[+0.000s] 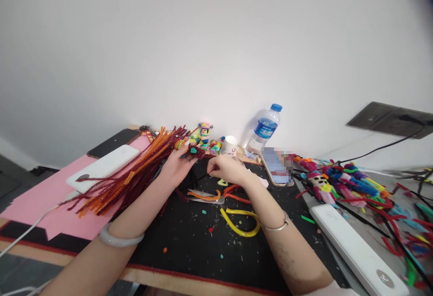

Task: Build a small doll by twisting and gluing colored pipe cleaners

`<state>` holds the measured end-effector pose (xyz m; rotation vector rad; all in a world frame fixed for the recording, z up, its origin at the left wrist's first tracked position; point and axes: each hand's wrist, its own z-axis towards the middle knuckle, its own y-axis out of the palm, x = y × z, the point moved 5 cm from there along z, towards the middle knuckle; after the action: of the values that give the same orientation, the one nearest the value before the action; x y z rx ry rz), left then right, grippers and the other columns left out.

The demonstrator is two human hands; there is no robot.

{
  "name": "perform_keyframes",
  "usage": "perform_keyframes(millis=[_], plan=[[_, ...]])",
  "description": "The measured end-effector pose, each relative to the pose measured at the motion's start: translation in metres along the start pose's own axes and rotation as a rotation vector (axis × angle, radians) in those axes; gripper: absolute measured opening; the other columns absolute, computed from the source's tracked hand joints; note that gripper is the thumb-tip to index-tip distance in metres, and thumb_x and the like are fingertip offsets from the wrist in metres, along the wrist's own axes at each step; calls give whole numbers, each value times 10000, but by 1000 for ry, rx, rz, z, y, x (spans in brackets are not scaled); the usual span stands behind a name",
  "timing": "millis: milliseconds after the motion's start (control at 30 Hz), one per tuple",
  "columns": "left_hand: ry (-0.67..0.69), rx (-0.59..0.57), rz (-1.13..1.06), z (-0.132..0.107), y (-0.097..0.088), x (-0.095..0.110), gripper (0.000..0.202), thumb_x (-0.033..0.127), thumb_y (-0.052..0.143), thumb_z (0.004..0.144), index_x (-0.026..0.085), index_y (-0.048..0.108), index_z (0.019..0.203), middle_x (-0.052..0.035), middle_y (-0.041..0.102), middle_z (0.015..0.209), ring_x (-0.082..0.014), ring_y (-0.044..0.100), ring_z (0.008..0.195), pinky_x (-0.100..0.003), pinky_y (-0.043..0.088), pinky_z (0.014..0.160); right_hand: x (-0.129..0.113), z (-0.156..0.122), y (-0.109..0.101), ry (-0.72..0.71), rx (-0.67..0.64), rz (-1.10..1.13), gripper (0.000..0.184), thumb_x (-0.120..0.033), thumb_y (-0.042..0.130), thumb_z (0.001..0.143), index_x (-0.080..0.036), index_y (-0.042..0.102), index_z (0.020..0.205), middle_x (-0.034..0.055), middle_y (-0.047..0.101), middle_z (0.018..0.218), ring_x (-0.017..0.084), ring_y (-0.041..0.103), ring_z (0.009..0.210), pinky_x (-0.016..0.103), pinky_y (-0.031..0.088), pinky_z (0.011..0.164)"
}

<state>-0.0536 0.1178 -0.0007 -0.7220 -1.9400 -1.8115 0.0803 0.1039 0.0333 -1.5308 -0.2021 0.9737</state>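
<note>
My left hand (178,166) is closed around a small multicoloured pipe-cleaner figure (193,150), with dark red and teal parts showing at the fingertips. To its right, my right hand (226,168) has its fingers pinched together; what they hold, if anything, is too small to make out against the black mat (189,246). Under both hands lie scissors (211,198) with metal blades pointing left. An orange pipe cleaner (203,195) rests across the blades. Near them are a red handle-like loop (237,193) and a yellow curved loop (257,226).
Dark red and orange pipe cleaners (135,174) lie on pink sheets (43,197), beside a white power bank (104,165). Behind stand finished figures (204,134), a paper cup (229,146) and a water bottle (265,129). Rightward are a phone (275,167), pipe-cleaner dolls (321,187) and another power bank (355,248).
</note>
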Motion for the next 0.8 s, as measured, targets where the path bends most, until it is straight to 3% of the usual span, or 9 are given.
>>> perform_keyframes(millis=[200, 400, 633, 800], plan=[[23, -90, 94, -2, 4, -2, 294, 50, 589, 724, 188, 584, 983, -43, 654, 1003, -166, 597, 996, -351, 428, 957, 19, -21, -47, 145, 102, 49, 174, -43, 537, 696, -151, 654, 765, -3, 657, 674, 102, 573, 606, 195, 399, 576], [-12, -129, 152, -6, 5, -7, 290, 131, 637, 731, 227, 579, 998, -25, 647, 1024, -164, 612, 967, -353, 433, 937, 19, -37, -83, 234, 276, 23, 197, -96, 508, 731, -143, 691, 789, 13, 663, 669, 113, 554, 585, 224, 388, 562], [-194, -230, 243, -18, 13, -18, 329, 179, 659, 734, 260, 522, 1022, -13, 644, 975, -196, 650, 863, -455, 447, 869, 22, -46, -101, 273, 479, 186, 182, -131, 504, 726, -122, 674, 788, 45, 671, 719, 123, 579, 624, 235, 433, 575], [-257, -214, 281, -20, 11, -21, 389, 176, 674, 717, 283, 499, 1047, -3, 631, 962, -188, 654, 827, -475, 457, 841, 38, -56, -112, 345, 775, 410, 157, -136, 522, 716, -109, 648, 804, 48, 660, 677, 132, 623, 608, 258, 491, 590]])
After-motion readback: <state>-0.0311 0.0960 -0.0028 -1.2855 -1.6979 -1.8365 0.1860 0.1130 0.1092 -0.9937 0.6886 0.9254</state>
